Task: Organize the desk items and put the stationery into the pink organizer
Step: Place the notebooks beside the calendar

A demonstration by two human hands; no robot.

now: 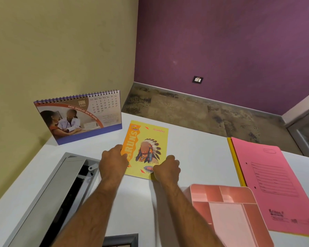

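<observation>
A yellow notebook (147, 148) is laid flat on the white bench (194, 148), near its middle, and is held at both near corners. Its left edge is gripped by the left hand (112, 162), with the fingers curled over the orange strip of the cover. Its near right corner is gripped by the right hand (166, 169), the fingers likewise curled onto the cover. The pink organizer (227, 211) is seen just right of the right forearm, at the near edge of the bench, with its compartments open to view. A pink folder (275, 184) is placed beside the organizer, on its right, over a yellow one. A desk calendar (78, 116) is stood upright at the far left, against the wall. An open grey cable tray (61, 193) is set into the bench on the left.
</observation>
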